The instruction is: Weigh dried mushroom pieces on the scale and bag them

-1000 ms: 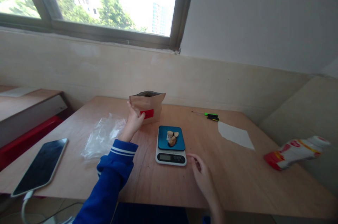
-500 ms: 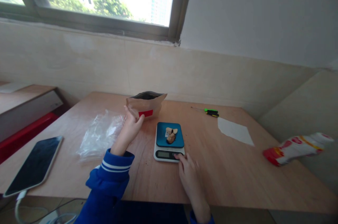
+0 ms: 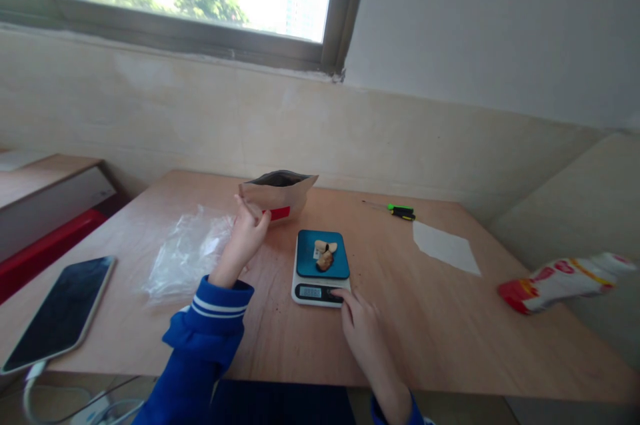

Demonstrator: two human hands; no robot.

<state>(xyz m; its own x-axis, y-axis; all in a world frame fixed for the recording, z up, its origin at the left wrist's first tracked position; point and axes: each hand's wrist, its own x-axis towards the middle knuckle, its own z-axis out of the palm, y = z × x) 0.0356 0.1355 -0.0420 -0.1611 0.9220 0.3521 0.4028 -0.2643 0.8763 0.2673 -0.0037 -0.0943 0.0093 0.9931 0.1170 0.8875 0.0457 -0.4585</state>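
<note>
A small kitchen scale (image 3: 306, 283) with a teal platform sits mid-table, its display lit with digits too blurred to read. Several pale and brown dried pieces (image 3: 325, 255) rest on the platform. My right hand (image 3: 365, 328) holds nothing; its index finger reaches to the button beside the display, the other fingers partly curled. Behind the scale stands a brown paper pouch (image 3: 290, 197) with a red label, its top gaping and its contents hidden. My left hand (image 3: 246, 235) grips the pouch's left side, thumb toward the label.
Clear plastic bags (image 3: 183, 255) lie left of my left forearm. Farther left is a phone (image 3: 63, 311) with a cable. At the back right lie screwdrivers (image 3: 401, 212) and a torn white paper (image 3: 445, 247). A red and white bottle (image 3: 555, 285) is at the right.
The scale's display has gone from blank to lit. My right hand has shifted slightly right, its index finger still at the button. My left hand stays at the pouch.
</note>
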